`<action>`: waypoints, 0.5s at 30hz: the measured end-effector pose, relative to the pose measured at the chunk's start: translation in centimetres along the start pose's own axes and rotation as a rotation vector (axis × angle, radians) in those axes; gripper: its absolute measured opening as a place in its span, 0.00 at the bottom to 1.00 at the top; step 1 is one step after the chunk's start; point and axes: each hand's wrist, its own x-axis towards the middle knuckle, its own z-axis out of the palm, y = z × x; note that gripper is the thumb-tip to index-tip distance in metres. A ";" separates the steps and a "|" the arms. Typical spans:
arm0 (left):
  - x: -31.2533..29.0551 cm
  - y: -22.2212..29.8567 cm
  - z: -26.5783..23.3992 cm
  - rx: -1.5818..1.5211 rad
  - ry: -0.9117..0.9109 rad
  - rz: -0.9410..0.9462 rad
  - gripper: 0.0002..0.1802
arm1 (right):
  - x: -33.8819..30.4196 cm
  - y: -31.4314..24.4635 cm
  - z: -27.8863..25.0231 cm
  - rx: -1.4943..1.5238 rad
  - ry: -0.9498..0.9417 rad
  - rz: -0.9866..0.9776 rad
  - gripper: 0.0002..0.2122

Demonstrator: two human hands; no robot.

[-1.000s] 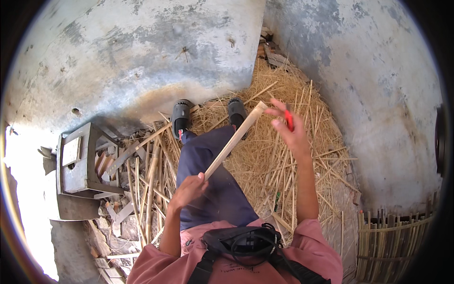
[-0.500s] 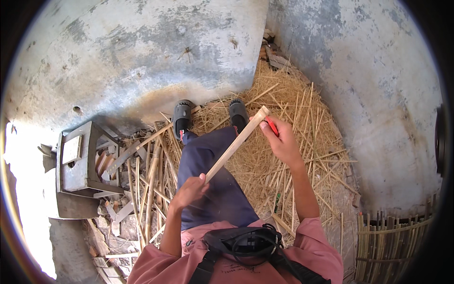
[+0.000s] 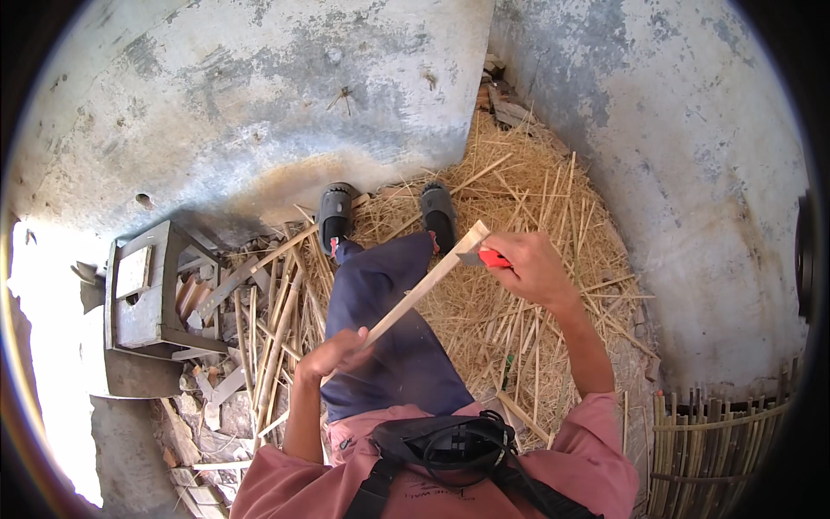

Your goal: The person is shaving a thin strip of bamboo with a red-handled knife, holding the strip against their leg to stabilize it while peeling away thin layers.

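Observation:
A pale, flat strip of bamboo point(image 3: 425, 284) slants across my lap, its lower part in my left hand point(image 3: 335, 353) and its far end free above my knees. The fingers of that hand are closed round it. My right hand point(image 3: 533, 270) is wrapped about the red handle of a knife point(image 3: 494, 258). The short metal blade lies against the strip just below its far end. Most of the handle is hidden in my palm.
Straw-like shavings point(image 3: 553, 216) and thin strips cover the floor in front and to the right. Longer bamboo poles point(image 3: 275, 342) and a worn wooden box point(image 3: 160, 290) lie on the left. A slatted bamboo panel point(image 3: 709, 450) stands at the lower right. Concrete walls point(image 3: 674, 173) enclose the corner.
My right hand has moved slightly right and down, and the knife's blade now shows beside the strip. My left hand has shifted a little left and down, with the strip sliding in its hold.

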 end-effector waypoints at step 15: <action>-0.9 -3.3 -2.8 -0.324 -0.411 -0.201 0.35 | -0.9 -0.1 -2.3 0.347 -0.243 -0.077 0.08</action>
